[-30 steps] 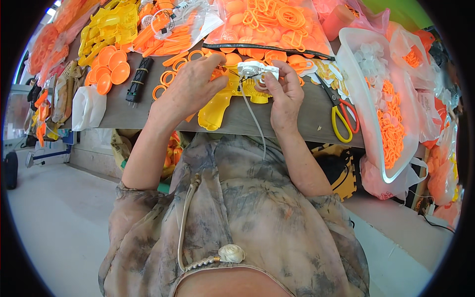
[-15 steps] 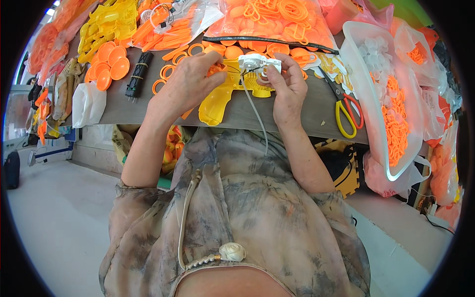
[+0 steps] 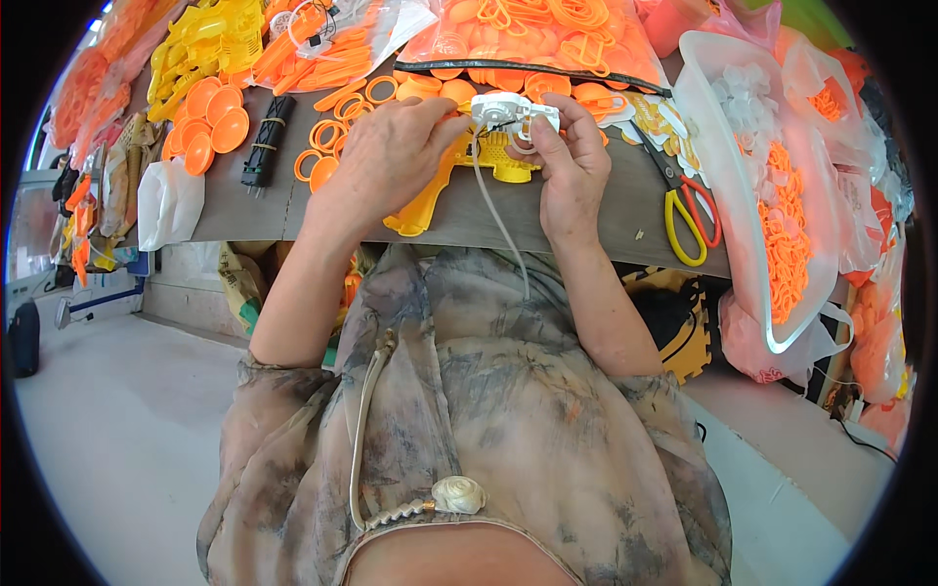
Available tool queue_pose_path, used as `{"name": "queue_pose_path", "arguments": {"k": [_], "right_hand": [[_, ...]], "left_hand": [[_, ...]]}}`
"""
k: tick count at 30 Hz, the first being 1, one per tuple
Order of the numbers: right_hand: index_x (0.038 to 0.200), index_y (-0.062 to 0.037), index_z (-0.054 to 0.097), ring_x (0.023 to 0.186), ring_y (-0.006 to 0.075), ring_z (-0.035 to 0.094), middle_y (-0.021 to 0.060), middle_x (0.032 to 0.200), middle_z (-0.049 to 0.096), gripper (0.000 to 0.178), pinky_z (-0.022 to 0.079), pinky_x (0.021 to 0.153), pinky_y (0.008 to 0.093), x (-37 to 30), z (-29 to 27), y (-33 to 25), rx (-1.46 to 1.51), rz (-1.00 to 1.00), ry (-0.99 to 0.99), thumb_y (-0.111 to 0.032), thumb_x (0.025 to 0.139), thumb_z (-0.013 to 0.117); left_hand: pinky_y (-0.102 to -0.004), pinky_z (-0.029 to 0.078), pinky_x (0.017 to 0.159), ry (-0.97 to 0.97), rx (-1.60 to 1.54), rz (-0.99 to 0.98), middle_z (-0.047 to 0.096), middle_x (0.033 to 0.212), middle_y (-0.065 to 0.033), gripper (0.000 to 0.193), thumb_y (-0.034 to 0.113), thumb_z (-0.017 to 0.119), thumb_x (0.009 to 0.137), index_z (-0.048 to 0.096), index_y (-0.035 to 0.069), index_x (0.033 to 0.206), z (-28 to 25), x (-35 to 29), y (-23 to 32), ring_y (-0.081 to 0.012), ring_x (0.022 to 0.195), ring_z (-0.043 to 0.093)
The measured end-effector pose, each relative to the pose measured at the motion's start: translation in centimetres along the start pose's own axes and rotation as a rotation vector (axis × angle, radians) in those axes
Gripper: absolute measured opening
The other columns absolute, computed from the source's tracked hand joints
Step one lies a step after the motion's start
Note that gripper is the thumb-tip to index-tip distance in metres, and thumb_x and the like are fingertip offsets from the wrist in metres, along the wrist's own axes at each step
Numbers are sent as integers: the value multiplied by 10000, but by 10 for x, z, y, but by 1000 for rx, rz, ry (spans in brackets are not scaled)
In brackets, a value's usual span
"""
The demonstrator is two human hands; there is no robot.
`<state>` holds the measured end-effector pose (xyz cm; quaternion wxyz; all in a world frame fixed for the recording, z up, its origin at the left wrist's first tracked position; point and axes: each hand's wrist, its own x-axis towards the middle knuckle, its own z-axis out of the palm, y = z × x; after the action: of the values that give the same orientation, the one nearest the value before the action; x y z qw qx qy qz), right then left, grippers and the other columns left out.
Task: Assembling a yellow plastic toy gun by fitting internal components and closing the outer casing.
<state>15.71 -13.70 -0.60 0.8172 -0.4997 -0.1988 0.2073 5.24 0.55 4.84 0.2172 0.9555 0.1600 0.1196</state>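
My right hand grips a white plastic mechanism between thumb and fingers, just above the table. Thin dark wires and a pale cord come from it, the cord hanging down toward my lap. My left hand is beside the mechanism's left end, thumb and forefinger drawn close together; whatever they pinch is too small or hidden to make out. Below both hands lies a yellow plastic shell, partly covered by the left hand. Orange rings are scattered left of that hand.
Red-and-yellow-handled scissors lie at right, beside a translucent bin of small orange parts. A clear bag of orange pieces stands behind. Orange cups, a black rod-like part and yellow shells are at left.
My left hand has shifted right, its thumb now up against the white mechanism's left end. The right hand keeps its hold on the mechanism. The whole view has tilted slightly.
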Motion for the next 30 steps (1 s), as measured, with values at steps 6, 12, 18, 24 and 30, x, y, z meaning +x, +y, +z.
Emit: {"name": "queue_pose_path", "arguments": {"k": [6,12,18,24,30], "right_hand": [[1149,13,506,808,122,607,58,942,568,284,562,700,281,-1,-1,1,6,-7,2,-101,897,571],[1152,30,503,820,135,610,80,963,570,295,560,698,279,-2,0,0,-31,-18,-20,-78,886,574],[1148,36,508,826,139,608,86,978,570,295,561,696,279,-2,3,-1,-39,-19,-27,-69,881,577],[1140,35,516,840,135,604,83,978,574,287,561,700,276,-1,4,0,-39,-40,-31,-70,881,581],[1129,33,523,850,131,598,85,975,586,275,557,706,274,-2,3,-1,-32,-40,-26,-77,884,585]], "left_hand": [[-436,483,653,122,14,123,629,784,-168,258,165,597,801,610,24,1017,12,-7,-12,-345,708,613],[-372,498,611,190,-110,25,632,795,-143,313,123,627,759,626,45,1063,15,-16,-16,-285,667,622],[-378,483,620,262,-19,126,624,811,-119,311,123,630,766,619,43,1067,21,-18,-19,-285,675,602],[-387,456,645,264,33,138,613,814,-117,328,106,631,765,600,42,1086,23,-19,-15,-291,704,591],[-381,458,645,278,31,147,619,815,-110,327,103,635,756,603,46,1076,25,-21,-8,-282,701,595]]}}
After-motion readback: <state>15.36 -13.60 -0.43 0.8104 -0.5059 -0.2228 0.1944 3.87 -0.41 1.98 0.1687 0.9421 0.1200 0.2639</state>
